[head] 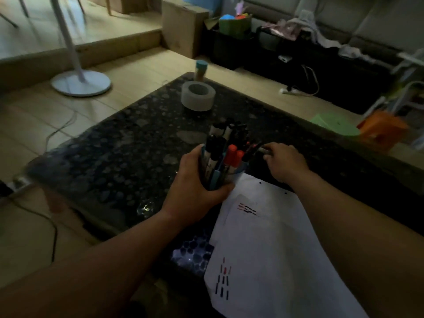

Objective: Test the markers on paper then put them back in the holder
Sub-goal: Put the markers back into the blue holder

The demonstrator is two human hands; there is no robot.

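Observation:
A blue holder (239, 174) full of markers (230, 154), with black and red caps, stands on the dark stone table (114, 157). My left hand (195, 182) is wrapped around the holder's left side. Just right of the holder, my right hand (283, 161) pinches a thin marker (258, 149) whose dark end points toward the holder. White paper (275, 249) lies in front of the holder and bears short red and black test strokes in two groups.
A roll of tape (198, 95) and a capped bottle (201, 70) stand at the table's far end. A fan base (80, 83) and cables lie on the floor to the left. Green and orange items (358, 127) sit at the right.

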